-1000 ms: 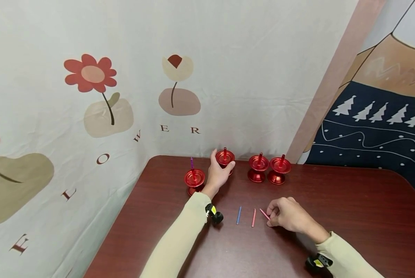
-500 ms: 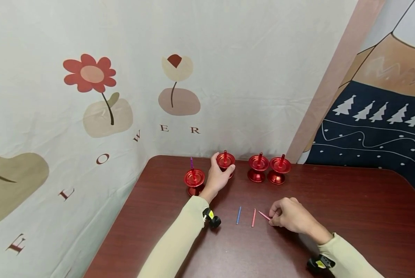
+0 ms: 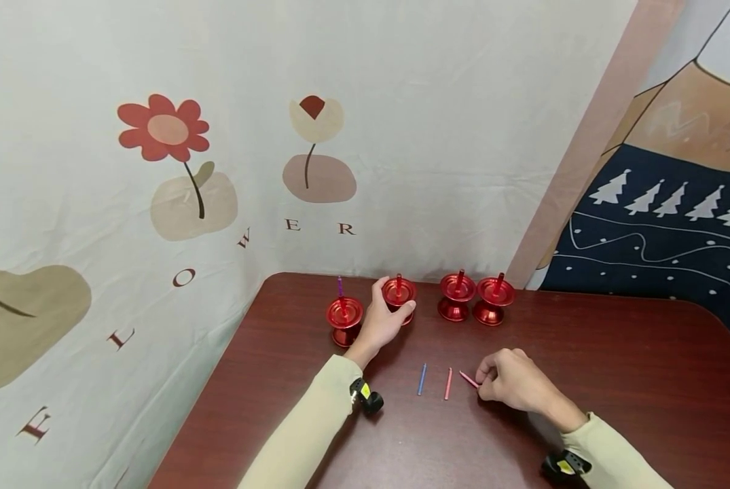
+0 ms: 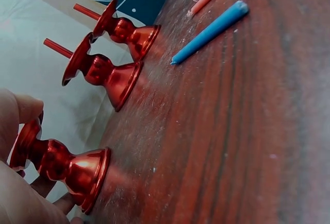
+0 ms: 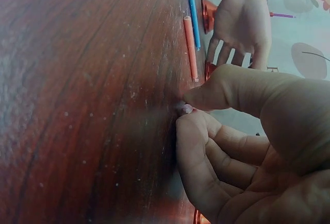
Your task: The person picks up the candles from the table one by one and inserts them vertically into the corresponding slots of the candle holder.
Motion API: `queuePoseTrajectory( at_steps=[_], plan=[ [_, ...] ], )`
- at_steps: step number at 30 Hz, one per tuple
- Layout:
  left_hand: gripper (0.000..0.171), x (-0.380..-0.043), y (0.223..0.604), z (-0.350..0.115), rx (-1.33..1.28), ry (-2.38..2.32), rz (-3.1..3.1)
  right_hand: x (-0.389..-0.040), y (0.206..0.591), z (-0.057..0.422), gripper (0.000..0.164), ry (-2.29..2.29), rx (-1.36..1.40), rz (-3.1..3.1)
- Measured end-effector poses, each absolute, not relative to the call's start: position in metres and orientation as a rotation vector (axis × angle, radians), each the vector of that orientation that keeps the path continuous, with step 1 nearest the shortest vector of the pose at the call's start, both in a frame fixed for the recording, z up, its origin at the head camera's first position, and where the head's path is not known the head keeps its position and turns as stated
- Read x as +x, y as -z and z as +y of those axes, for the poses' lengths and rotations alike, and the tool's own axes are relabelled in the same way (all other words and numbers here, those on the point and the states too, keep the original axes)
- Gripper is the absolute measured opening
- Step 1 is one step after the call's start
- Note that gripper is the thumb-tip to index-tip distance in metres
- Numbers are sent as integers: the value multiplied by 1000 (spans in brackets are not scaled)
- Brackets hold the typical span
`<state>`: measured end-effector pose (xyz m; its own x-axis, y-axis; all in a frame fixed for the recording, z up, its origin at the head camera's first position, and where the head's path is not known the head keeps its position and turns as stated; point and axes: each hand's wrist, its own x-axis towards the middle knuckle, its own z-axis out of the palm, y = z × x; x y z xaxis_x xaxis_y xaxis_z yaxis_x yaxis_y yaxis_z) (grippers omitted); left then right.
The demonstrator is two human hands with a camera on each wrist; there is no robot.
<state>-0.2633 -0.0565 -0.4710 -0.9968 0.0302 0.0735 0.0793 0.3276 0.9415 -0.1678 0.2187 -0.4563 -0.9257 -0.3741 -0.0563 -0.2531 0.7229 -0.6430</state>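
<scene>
My left hand [image 3: 381,324] grips a red metal candle holder [image 3: 399,292] near the back of the table, thumb and fingers about its dish. In the left wrist view that candle holder's flared base [image 4: 87,172] sits down at the tabletop. My right hand [image 3: 513,382] pinches one end of a thin pink candle [image 3: 468,378] low over the table; in the right wrist view only its pale tip [image 5: 186,109] shows between thumb and forefinger. Left of it lie a salmon-pink candle [image 3: 447,384] and a blue candle [image 3: 422,379], side by side.
A purple candle [image 3: 340,287] stands in another red candle holder [image 3: 344,314], left of my left hand. Two more holders, one [image 3: 458,288] beside the other [image 3: 496,292], stand at the back right. A printed cloth [image 3: 438,136] hangs behind the brown table [image 3: 615,367].
My left hand has drawn its candle holder a little nearer, away from the cloth. My right hand keeps its pinch on the pink candle and has shifted slightly right.
</scene>
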Motion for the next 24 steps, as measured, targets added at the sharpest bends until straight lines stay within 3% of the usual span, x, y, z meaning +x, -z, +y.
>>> queuePoseTrajectory(
  at_steps=[24],
  plan=[
    [83, -238, 468, -65, -156, 1813, -2528, -182, 460, 206, 11, 1140, -532, 2828]
  ],
)
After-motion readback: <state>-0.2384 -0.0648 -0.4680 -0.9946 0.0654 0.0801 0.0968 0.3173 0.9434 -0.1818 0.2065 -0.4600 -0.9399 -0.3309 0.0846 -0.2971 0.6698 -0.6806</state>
